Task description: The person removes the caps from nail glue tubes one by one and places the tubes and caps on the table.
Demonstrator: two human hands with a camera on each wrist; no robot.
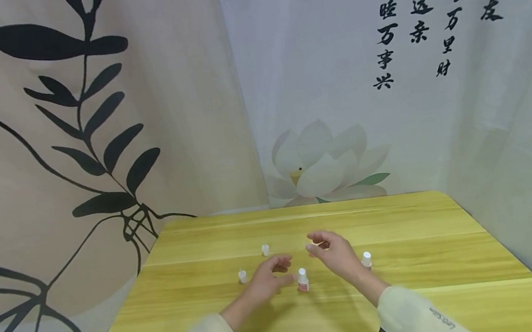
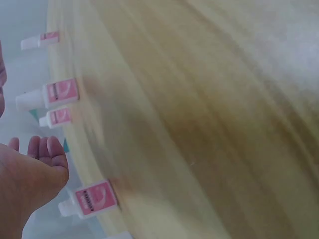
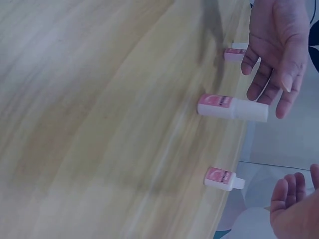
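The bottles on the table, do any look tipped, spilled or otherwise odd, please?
Nothing looks tipped or spilled: the visible bottles stand upright on the table. One oddity in the right wrist view: the lowest bottle has a narrow top, unlike its wide-capped neighbour; it may be uncapped.

A wood-grained surface (image 1: 451,260), yellow-brown with paler bands running side to side, has rounded far corners. Behind it hangs a pale cloth backdrop (image 1: 192,114), beige toward the left and greyer toward the right. On the left part is a black leafy stem (image 1: 122,143), with a fan of thin dark strokes (image 1: 41,298) lower down and another at the upper left edge. Near the middle, just above the surface's far edge, is a white lotus print (image 1: 322,173) with a green leaf (image 1: 372,179). Columns of black brushed characters (image 1: 419,5) fill the upper right, the topmost cut off by the frame.
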